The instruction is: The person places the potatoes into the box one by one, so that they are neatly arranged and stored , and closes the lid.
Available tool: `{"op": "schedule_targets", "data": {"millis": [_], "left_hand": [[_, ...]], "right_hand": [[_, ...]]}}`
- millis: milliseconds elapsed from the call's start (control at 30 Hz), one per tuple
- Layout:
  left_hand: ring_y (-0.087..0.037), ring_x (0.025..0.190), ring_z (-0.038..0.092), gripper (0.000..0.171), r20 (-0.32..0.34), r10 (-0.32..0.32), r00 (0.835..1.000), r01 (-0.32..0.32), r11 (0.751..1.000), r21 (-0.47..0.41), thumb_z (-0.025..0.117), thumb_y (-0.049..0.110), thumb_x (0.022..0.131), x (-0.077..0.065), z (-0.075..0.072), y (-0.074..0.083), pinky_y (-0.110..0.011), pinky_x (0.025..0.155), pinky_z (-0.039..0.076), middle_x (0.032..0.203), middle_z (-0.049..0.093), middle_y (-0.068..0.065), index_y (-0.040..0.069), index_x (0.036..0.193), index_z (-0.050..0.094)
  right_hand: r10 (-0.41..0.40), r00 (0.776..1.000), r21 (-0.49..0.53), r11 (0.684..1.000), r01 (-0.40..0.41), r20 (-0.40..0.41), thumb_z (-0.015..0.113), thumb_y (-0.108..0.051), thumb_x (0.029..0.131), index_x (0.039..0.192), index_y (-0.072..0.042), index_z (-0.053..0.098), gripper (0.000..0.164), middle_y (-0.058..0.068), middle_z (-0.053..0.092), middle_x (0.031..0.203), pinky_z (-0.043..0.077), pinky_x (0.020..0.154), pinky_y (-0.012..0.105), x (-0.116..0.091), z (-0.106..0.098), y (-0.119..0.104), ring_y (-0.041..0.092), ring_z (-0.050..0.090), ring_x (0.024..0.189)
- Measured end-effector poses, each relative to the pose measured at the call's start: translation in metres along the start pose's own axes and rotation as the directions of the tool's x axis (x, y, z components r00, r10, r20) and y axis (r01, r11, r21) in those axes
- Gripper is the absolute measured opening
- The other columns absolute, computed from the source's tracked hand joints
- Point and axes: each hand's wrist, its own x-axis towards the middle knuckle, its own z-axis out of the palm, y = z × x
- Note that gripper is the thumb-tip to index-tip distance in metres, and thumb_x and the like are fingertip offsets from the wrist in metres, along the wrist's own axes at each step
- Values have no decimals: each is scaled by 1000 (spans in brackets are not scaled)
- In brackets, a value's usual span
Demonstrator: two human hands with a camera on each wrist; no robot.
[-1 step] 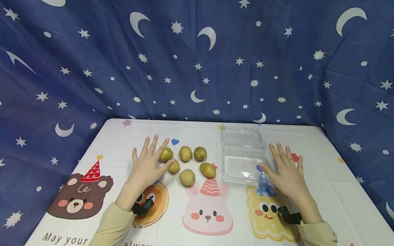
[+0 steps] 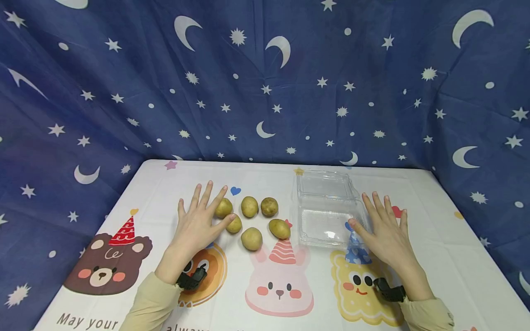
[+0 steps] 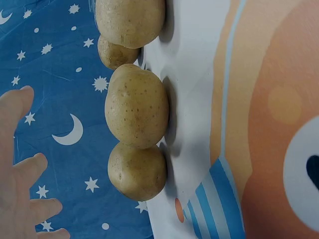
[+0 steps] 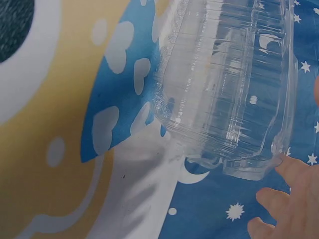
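Observation:
Several small yellow-brown potatoes lie in two loose rows at the middle of the table, among them one at the front and a darker one at the back. My left hand is spread over the left end of the group, its fingers straight and partly covering the two nearest potatoes. In the left wrist view, potatoes appear close by, apart from the fingers. A clear plastic clamshell box stands open to their right, its lid folded back. My right hand spreads beside the box, thumb overlapping its right edge, holding nothing.
A white cloth with cartoon prints covers the table. Behind and at both sides hangs a blue curtain with moons and stars. Each wrist wears a small black camera, such as the left one.

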Motion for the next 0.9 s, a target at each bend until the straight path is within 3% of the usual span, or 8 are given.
{"op": "schedule_targets", "data": {"millis": [400,567,800,900], "left_hand": [[-36,150,6,73,-6,16,1000,-16,1000,-6,45,66,90,1,1,1,-74,109,5,163,12,-8,37,152,21],[-36,149,12,67,-44,52,998,-54,998,-30,47,57,93,2,3,1,-72,110,11,162,16,-9,33,152,25],[-36,146,23,60,-104,107,989,-111,993,-39,50,49,96,2,6,-2,-65,111,21,159,27,-11,28,149,35],[-35,144,27,57,-124,121,985,-128,991,-48,51,46,96,2,7,-3,-63,110,26,156,31,-12,25,147,39]], "right_hand": [[-1,1000,35,999,1,-2,46,-57,94,156,-20,13,80,21,11,160,-19,109,68,-1,-1,1,41,-5,149],[-18,999,76,997,20,-28,50,-53,93,155,-20,17,77,22,16,159,-9,109,73,-1,-2,3,41,1,149],[-56,996,141,988,66,-73,57,-45,93,153,-17,24,75,25,26,155,-1,117,63,0,-1,3,46,17,145],[-44,996,184,981,57,-72,59,-43,92,153,-16,26,75,24,27,155,8,114,68,0,0,4,48,22,142]]}}
